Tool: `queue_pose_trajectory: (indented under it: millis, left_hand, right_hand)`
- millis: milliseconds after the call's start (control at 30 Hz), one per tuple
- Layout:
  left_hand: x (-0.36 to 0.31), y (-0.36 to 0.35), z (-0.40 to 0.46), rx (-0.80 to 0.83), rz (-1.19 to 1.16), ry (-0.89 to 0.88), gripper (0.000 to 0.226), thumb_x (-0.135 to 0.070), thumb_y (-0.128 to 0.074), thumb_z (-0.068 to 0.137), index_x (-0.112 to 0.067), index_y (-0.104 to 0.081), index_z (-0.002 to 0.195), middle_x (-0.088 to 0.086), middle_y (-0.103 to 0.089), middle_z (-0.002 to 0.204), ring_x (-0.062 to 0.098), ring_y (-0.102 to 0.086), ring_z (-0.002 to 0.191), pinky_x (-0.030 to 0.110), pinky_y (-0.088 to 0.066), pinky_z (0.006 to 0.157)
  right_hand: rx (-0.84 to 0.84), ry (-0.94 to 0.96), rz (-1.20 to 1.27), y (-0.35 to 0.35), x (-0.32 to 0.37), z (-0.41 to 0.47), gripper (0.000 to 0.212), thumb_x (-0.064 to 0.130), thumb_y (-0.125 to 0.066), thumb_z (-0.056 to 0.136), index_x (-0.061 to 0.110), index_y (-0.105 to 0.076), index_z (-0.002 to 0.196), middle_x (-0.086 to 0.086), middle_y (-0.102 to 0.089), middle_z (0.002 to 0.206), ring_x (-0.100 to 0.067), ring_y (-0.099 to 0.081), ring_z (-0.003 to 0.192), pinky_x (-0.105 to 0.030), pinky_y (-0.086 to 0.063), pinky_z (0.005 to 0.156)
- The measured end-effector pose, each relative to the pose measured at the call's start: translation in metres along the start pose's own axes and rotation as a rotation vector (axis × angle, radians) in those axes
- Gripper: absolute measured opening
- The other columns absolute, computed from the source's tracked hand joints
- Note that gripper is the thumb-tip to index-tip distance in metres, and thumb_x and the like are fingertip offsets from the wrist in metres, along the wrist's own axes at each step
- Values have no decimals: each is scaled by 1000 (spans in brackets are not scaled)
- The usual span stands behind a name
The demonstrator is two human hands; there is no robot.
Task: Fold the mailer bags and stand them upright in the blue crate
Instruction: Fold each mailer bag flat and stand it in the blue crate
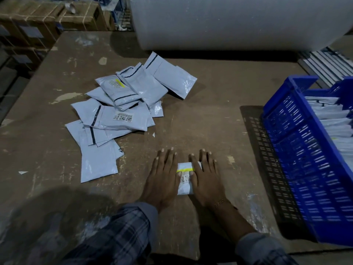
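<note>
A folded grey mailer bag (185, 178) with a yellow stripe and a barcode label lies flat on the brown table near the front. My left hand (162, 178) presses flat on its left side with straight fingers. My right hand (205, 178) presses flat on its right side the same way. A loose heap of unfolded grey mailer bags (122, 111) lies at the table's left middle. The blue crate (305, 159) stands at the right edge, with several folded bags (334, 127) upright inside it.
A big white roll of bubble wrap (238, 22) lies across the back of the table (200, 121). Cardboard boxes (38, 22) are stacked beyond the left rear corner. Grey slats (324, 62) show behind the crate.
</note>
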State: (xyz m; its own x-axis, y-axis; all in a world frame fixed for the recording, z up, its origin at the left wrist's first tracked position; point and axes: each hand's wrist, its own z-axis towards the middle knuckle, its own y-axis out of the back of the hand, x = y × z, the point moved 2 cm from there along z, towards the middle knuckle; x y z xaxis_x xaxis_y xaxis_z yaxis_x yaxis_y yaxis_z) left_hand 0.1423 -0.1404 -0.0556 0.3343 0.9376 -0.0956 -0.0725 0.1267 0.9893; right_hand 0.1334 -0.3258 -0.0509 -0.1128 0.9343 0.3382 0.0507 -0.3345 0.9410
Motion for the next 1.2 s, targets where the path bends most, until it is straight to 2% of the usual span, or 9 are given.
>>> queue_pose_trajectory:
  millis: [167, 300, 400, 467, 567, 700, 800, 1100, 1200]
  left_hand:
    - [18, -5, 18, 36, -34, 234, 61, -35, -17, 111, -7, -28, 164, 19, -22, 172, 37, -21, 159, 58, -22, 127]
    - [18, -7, 13, 26, -89, 158, 62, -39, -16, 111, -8, -33, 162, 17, -26, 171, 35, -23, 159, 57, -25, 126]
    - [23, -5, 6, -38, -198, 121, 59, -42, -26, 111, -14, -39, 160, 8, -30, 171, 27, -25, 159, 54, -23, 127]
    - [23, -1, 2, -106, -293, 125, 56, -43, -29, 111, -11, -52, 151, 8, -47, 162, 26, -40, 152, 51, -29, 125]
    - [17, 14, -3, -202, -407, 158, 48, -43, -32, 111, -13, -67, 121, 6, -69, 121, 26, -65, 113, 45, -51, 103]
    - [9, 35, 0, -220, -366, 187, 32, -46, -36, 108, -24, -57, 99, -3, -58, 91, 21, -57, 82, 43, -55, 71]
    - [-2, 44, 11, -243, -389, 203, 36, -51, -39, 106, -22, -62, 108, 1, -64, 96, 28, -63, 87, 43, -56, 71]
    - [-70, 45, 36, -179, -465, 252, 58, -58, -19, 108, -16, -57, 125, 8, -61, 120, 30, -60, 109, 48, -53, 90]
    - [-106, 35, 45, -169, -494, 285, 40, -46, -36, 109, -21, -57, 130, 4, -62, 124, 27, -59, 113, 50, -54, 94]
  right_hand:
    - [21, 59, 38, 1, 4, -20, 61, 43, -30, 109, 33, -8, 165, -9, 10, 173, -26, 12, 159, -49, 0, 129]
    - [111, 24, 15, 8, 5, -9, 68, 57, -34, 105, 29, -16, 165, -9, 15, 172, -27, 17, 158, -49, 3, 129]
    - [125, 2, 101, 17, 8, -6, 71, 64, -49, 97, 23, -38, 155, -8, -9, 172, -27, -3, 160, -51, -7, 129]
    - [103, -15, 160, 24, 10, -7, 67, 63, -62, 90, 19, -52, 139, -6, -42, 156, -27, -36, 146, -48, -30, 120]
    - [46, -26, 236, 44, 15, -10, 51, 59, -76, 79, 25, -53, 110, 8, -53, 107, -15, -49, 98, -31, -39, 83]
    - [65, -42, 228, 84, 17, -9, 49, 39, -86, 79, 28, -52, 112, 5, -63, 108, -17, -57, 97, -31, -44, 76]
    - [22, 0, 187, 113, 4, -16, 49, 33, -83, 79, 26, -60, 121, 0, -67, 116, -26, -62, 107, -40, -50, 86]
    - [-287, -28, 210, 256, -60, -56, 30, 19, -73, 91, 27, -55, 114, 1, -63, 103, -23, -57, 96, -44, -51, 79]
    - [-387, -3, 273, 300, -91, -74, 29, 23, -71, 96, 26, -56, 120, 7, -58, 102, -21, -53, 96, -40, -46, 76]
